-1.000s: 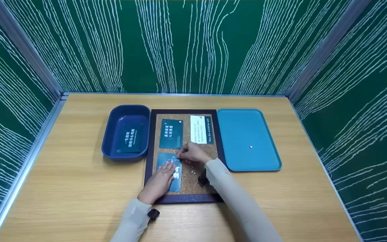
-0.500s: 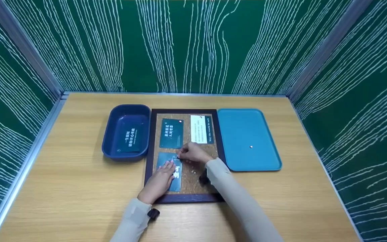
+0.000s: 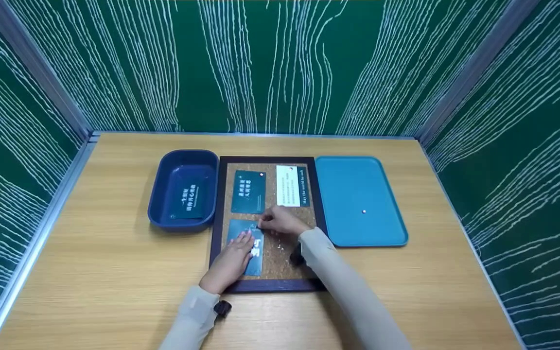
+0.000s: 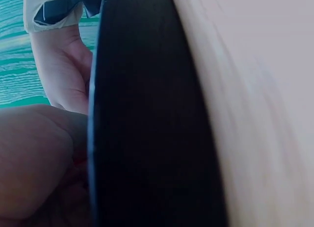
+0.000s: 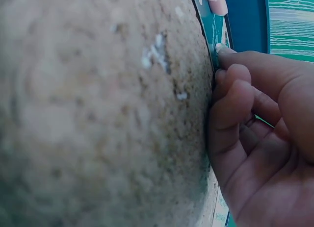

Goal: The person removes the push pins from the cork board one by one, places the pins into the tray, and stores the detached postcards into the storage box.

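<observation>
A dark green card (image 3: 237, 228) with white lettering lies on the lower left of a cork board (image 3: 287, 270) with a dark frame. My left hand (image 3: 231, 262) rests on this card, pressing it with fingers stretched out. At the card's upper right corner, the curled thumb and fingers of my right hand (image 3: 282, 221) pinch what seems to be a pushpin, almost wholly hidden by the fingertips. The right wrist view shows these fingertips against the green card (image 5: 212, 33). A green card (image 3: 249, 192) and a white-and-green card (image 3: 288, 187) sit higher up, each with a small pin near the top.
Left of the board stands a deep blue basin (image 3: 156, 201) holding another green card (image 3: 187, 201). A flat turquoise tray (image 3: 358, 182) lies to the right, with one small pushpin (image 3: 363, 211) on it. White flecks (image 3: 280, 247) mark the cork beneath my right wrist.
Both hands keep their places on the card, the right fingertips staying at its upper right corner. The whole view shifts very slightly.
</observation>
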Demonstrator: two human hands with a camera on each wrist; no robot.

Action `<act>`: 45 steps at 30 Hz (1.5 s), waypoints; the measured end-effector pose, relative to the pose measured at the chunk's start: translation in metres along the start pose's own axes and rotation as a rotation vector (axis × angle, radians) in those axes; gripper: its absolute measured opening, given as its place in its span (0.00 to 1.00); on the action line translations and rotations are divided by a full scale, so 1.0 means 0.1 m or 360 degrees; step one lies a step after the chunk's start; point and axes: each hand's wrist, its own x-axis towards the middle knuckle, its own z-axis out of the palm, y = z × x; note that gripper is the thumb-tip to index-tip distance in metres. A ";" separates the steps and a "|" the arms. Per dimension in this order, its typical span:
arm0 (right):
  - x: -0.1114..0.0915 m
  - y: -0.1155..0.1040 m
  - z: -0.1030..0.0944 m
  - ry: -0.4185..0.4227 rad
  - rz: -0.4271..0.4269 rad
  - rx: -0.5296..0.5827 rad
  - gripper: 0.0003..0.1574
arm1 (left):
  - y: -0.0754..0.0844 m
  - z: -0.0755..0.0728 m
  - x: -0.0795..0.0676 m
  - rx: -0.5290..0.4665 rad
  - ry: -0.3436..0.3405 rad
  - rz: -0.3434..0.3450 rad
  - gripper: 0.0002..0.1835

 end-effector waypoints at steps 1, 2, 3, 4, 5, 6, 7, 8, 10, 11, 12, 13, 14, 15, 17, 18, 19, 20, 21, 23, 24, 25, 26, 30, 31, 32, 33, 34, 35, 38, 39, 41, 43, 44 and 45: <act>0.00 0.00 0.00 -0.0003 -0.0010 0.0001 0.11 | 0.00 0.00 0.00 0.0004 -0.0002 0.0005 0.25; 0.00 0.00 0.00 -0.0007 -0.0021 0.0007 0.11 | 0.00 0.00 0.00 0.0007 -0.0001 0.0010 0.25; 0.00 0.00 -0.01 -0.0013 -0.0029 0.0011 0.11 | 0.00 0.00 0.00 0.0010 0.0001 0.0014 0.25; 0.00 0.00 -0.01 -0.0015 -0.0030 0.0016 0.11 | 0.00 0.00 0.00 0.0009 0.0003 0.0015 0.25; 0.00 0.00 -0.01 -0.0017 -0.0029 0.0021 0.11 | 0.00 0.00 0.00 0.0008 0.0005 0.0016 0.25; 0.00 0.01 -0.01 -0.0021 -0.0025 0.0026 0.11 | 0.00 0.00 0.00 0.0007 0.0006 0.0017 0.25; 0.00 0.01 -0.01 -0.0023 -0.0022 0.0031 0.11 | 0.01 0.00 0.00 0.0005 0.0007 0.0016 0.25; 0.00 0.01 -0.02 -0.0026 -0.0020 0.0034 0.11 | 0.01 0.00 0.00 0.0009 0.0008 0.0018 0.25; 0.00 0.01 -0.02 -0.0032 -0.0012 0.0026 0.11 | 0.01 0.00 0.00 0.0008 0.0006 0.0012 0.25; 0.01 0.02 -0.02 -0.0036 -0.0009 0.0021 0.11 | 0.01 0.00 0.00 0.0008 0.0004 0.0009 0.25; 0.01 0.02 -0.02 -0.0039 -0.0006 0.0017 0.11 | 0.01 0.00 0.00 0.0009 0.0005 0.0006 0.25; 0.00 0.02 -0.02 -0.0040 -0.0002 0.0014 0.11 | 0.01 0.00 0.00 0.0009 0.0006 0.0004 0.25; 0.00 0.02 -0.02 -0.0042 0.0000 0.0008 0.11 | 0.01 0.00 0.00 0.0009 0.0012 0.0006 0.25; 0.00 0.02 -0.03 -0.0043 0.0000 0.0004 0.11 | 0.01 0.00 0.00 0.0005 0.0015 0.0004 0.25; 0.00 0.02 -0.03 -0.0039 0.0000 0.0010 0.11 | 0.01 -0.01 0.00 0.0009 0.0020 0.0010 0.25; -0.01 0.01 -0.04 -0.0037 0.0000 0.0015 0.11 | 0.01 -0.01 0.00 0.0009 0.0023 0.0010 0.25; -0.01 0.01 -0.04 -0.0034 -0.0001 0.0019 0.11 | 0.01 -0.01 0.00 0.0008 0.0023 0.0010 0.25; -0.01 0.01 -0.04 -0.0032 -0.0002 0.0020 0.11 | 0.02 -0.01 0.00 0.0006 0.0019 0.0008 0.25; -0.02 0.01 -0.05 -0.0030 0.0000 0.0022 0.11 | 0.02 -0.01 0.00 0.0003 0.0016 0.0003 0.25; -0.02 0.00 -0.05 -0.0031 0.0005 0.0026 0.11 | 0.02 -0.01 0.00 -0.0001 0.0010 -0.0003 0.25; -0.02 0.00 -0.05 -0.0032 0.0007 0.0027 0.11 | 0.02 -0.01 0.01 -0.0002 0.0005 -0.0007 0.25; -0.02 0.00 -0.05 -0.0032 0.0005 0.0027 0.11 | 0.02 -0.01 0.01 -0.0001 0.0001 -0.0009 0.25; -0.03 0.00 -0.05 -0.0032 0.0002 0.0024 0.11 | 0.02 -0.01 0.00 -0.0001 -0.0001 -0.0012 0.25; -0.06 -0.02 -0.07 -0.0024 -0.0013 0.0028 0.10 | 0.02 0.00 0.00 0.0005 0.0011 -0.0011 0.25; -0.06 -0.03 -0.07 -0.0021 -0.0016 0.0028 0.10 | 0.02 0.00 0.00 0.0004 0.0014 -0.0011 0.25; -0.07 -0.03 -0.08 -0.0018 -0.0017 0.0028 0.10 | 0.02 0.00 0.00 0.0002 0.0016 -0.0012 0.24; -0.08 -0.03 -0.09 -0.0014 -0.0021 0.0031 0.10 | 0.02 0.00 0.00 0.0002 0.0018 -0.0012 0.24; -0.08 -0.03 -0.09 -0.0012 -0.0028 0.0033 0.10 | 0.02 0.00 0.00 0.0002 0.0018 -0.0014 0.24; -0.08 -0.02 -0.10 -0.0009 -0.0034 0.0038 0.10 | 0.02 0.00 0.00 0.0000 0.0017 -0.0017 0.24; -0.09 -0.01 -0.12 -0.0002 -0.0054 0.0063 0.11 | 0.02 0.00 0.00 -0.0008 0.0018 -0.0017 0.24; -0.10 -0.02 -0.13 -0.0002 -0.0057 0.0071 0.11 | 0.02 0.00 0.00 -0.0009 0.0020 -0.0016 0.24; -0.11 -0.02 -0.15 0.0002 -0.0061 0.0085 0.11 | 0.02 0.00 -0.01 -0.0011 0.0020 -0.0015 0.24; -0.13 -0.03 -0.17 0.0007 -0.0060 0.0092 0.12 | 0.01 0.00 -0.01 -0.0011 0.0019 -0.0014 0.24; -0.14 -0.03 -0.18 0.0012 -0.0062 0.0091 0.12 | 0.01 0.00 -0.01 -0.0010 0.0017 -0.0015 0.25; -0.16 -0.04 -0.19 0.0017 -0.0060 0.0093 0.12 | 0.01 0.00 -0.01 -0.0011 0.0015 -0.0016 0.25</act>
